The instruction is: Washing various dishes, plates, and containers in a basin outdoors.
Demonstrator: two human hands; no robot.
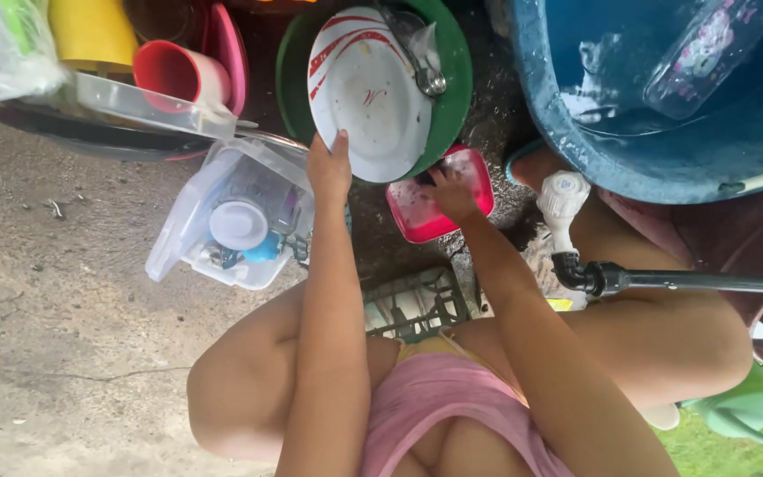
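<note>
White plate [366, 97] with red stripes leans in a green basin [452, 79] on the wet ground, the left hand [329, 168] gripping its lower rim while the right hand [449, 193] presses closed fingers onto a pink square lid [474, 181]; washing seems underway, needing steady scrubbing next.

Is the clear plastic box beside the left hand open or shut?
Open. The clear plastic box has its lid swung aside, leaving a white cap and small blue item inside exposed, beside the left hand.
</note>
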